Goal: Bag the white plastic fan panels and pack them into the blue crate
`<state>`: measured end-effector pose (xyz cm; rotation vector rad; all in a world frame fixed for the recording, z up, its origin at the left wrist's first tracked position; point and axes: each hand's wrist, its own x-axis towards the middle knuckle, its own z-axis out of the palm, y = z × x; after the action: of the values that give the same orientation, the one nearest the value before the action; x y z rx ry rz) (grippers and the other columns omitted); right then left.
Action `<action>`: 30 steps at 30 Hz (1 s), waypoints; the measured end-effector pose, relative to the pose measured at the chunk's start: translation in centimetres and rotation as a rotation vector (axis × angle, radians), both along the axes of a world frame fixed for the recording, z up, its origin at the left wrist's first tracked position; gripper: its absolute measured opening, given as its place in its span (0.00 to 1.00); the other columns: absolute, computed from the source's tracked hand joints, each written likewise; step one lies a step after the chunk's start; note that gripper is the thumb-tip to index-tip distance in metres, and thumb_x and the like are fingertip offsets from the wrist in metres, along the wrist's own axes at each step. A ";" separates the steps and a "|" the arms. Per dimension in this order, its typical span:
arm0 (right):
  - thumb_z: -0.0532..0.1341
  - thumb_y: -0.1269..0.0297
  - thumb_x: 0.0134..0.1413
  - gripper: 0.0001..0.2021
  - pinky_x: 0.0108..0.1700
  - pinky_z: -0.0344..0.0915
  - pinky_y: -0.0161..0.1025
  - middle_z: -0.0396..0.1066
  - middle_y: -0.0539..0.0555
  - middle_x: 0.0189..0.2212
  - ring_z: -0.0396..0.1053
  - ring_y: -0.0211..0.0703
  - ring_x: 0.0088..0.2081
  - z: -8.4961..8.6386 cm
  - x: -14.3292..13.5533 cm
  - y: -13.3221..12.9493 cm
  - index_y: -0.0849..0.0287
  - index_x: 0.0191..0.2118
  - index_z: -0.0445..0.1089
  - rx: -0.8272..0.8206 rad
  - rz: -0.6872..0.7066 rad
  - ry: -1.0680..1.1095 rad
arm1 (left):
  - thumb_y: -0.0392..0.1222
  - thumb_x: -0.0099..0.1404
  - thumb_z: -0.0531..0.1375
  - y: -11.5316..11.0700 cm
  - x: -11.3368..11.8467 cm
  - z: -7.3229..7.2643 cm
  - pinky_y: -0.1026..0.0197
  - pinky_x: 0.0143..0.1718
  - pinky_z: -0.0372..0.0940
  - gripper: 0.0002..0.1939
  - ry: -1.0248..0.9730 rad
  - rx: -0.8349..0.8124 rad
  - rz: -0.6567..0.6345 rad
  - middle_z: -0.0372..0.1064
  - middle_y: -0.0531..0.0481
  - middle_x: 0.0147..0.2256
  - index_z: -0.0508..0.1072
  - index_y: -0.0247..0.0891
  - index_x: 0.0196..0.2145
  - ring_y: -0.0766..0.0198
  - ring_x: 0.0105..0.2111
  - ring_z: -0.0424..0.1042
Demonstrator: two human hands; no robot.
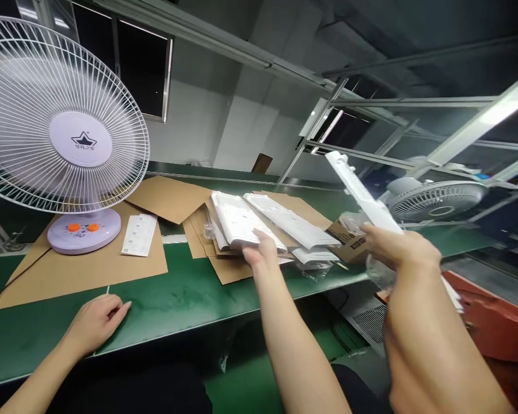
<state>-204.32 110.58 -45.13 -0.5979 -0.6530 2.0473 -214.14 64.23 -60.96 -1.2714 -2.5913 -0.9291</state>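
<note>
My left hand (263, 247) is closed on the near end of a white plastic panel (235, 215), which lies on a pile of cardboard. More white panels (291, 221) lie beside it, some over clear bags. Farther right, my right hand (399, 244) holds up a narrow white plastic part (360, 192), tilted, with small posts along its edge. The right hand is slightly blurred. Both hands are apart from each other.
Another person's hand (97, 322) rests half curled on the green table (176, 299). A lilac fan (84, 230) stands on cardboard at left beside a printed sheet (139, 234). A carton (349, 241), a white fan (435, 201) and a red bin (496, 316) are at right.
</note>
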 end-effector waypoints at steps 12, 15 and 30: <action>0.63 0.79 0.59 0.30 0.68 0.70 0.49 0.75 0.59 0.64 0.74 0.47 0.63 -1.9 5.3 -8.3 0.60 0.68 0.69 0.041 0.045 0.153 | 0.58 0.80 0.53 0.3 0.4 0.4 0.61 0.31 0.58 0.28 0.011 0.011 -0.003 0.67 0.53 0.25 0.67 0.40 0.25 0.62 0.27 0.68; 0.65 0.75 0.60 0.32 0.71 0.66 0.54 0.72 0.56 0.67 0.69 0.50 0.68 -3.2 7.5 -11.1 0.54 0.70 0.68 0.065 0.115 0.154 | 0.59 0.79 0.53 0.3 0.7 0.9 0.60 0.33 0.58 0.28 -0.043 0.007 0.012 0.67 0.52 0.25 0.66 0.40 0.25 0.61 0.28 0.68; 0.69 0.63 0.61 0.41 0.76 0.54 0.68 0.62 0.51 0.74 0.57 0.59 0.75 -10.0 11.5 -21.5 0.40 0.77 0.59 -0.261 0.433 0.005 | 0.45 0.57 0.76 9.9 2.2 3.6 0.38 0.67 0.66 0.43 -0.764 0.342 -0.281 0.72 0.34 0.65 0.72 0.38 0.68 0.38 0.64 0.72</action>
<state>-192.77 89.08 -55.09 -0.6408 -0.5495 2.5651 -211.90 74.15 -57.41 -1.3895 -2.5516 -2.1650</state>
